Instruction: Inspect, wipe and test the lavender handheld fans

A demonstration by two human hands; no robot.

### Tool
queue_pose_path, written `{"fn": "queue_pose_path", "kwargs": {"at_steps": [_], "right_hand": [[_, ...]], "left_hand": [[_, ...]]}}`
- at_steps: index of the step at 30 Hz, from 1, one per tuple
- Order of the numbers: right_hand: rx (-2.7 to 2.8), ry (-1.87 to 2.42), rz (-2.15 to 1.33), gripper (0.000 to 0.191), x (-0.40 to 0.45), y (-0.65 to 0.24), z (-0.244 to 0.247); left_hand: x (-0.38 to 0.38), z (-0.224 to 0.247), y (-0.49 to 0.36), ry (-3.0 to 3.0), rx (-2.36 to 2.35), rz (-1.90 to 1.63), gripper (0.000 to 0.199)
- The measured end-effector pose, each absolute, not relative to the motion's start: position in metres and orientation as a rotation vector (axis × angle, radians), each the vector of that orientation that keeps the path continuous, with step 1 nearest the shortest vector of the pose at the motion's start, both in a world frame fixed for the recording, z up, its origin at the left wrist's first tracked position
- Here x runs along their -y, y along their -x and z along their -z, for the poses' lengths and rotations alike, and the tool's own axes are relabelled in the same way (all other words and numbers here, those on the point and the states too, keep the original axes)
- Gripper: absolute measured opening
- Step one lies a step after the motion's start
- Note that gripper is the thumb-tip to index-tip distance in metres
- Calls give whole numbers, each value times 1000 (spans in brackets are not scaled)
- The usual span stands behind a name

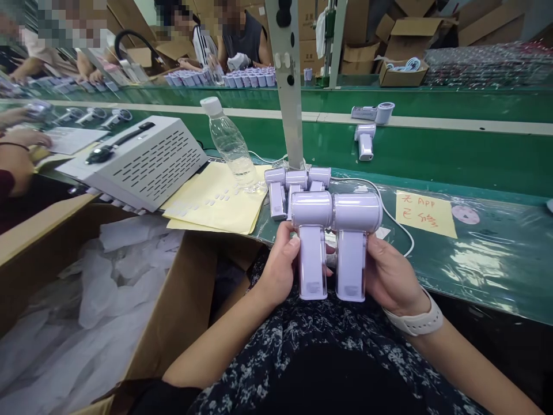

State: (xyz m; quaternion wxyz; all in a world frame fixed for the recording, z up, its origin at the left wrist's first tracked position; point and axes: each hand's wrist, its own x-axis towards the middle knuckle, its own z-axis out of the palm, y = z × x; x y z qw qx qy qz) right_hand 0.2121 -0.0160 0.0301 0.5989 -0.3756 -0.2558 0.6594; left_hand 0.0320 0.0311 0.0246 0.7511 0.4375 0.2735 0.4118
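Note:
My left hand (280,266) is closed round the handle of a pale lilac T-shaped device (313,248), held upright over my lap. Beside it, my right hand (395,274) grips a second lilac device (351,248) of the same shape. Their wide cylindrical heads touch or nearly touch side by side, and a narrow gap separates the handles. Some fingertips show in that gap; the other fingers are hidden behind the devices. Just beyond, three similar devices (277,195) lie on the bench edge.
A clear bottle (233,147) stands on yellow paper (216,202) left of a metal post (288,86). Farther left are a slotted metal box (151,161) and a carton of plastic bags (181,300). A cable and yellow note (425,214) lie right. People work across the green conveyor (453,150).

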Motion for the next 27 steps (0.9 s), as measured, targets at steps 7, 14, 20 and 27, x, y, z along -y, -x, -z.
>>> {"fn": "queue_pose_path", "kwargs": {"at_steps": [7, 14, 20, 27], "right_hand": [[573, 946, -1469, 22, 17, -215, -37], [476, 849, -1647, 28, 15, -212, -45], [516, 737, -1672, 32, 18, -207, -52], [568, 604, -1649, 28, 19, -214, -54]], "left_hand": [[-28, -32, -28, -915, -543, -875, 40], [-31, -40, -31, -819, -566, -822, 66], [-34, -38, -32, -765, -516, -752, 68], [-30, -45, -30, -748, -462, -774, 37]]}}
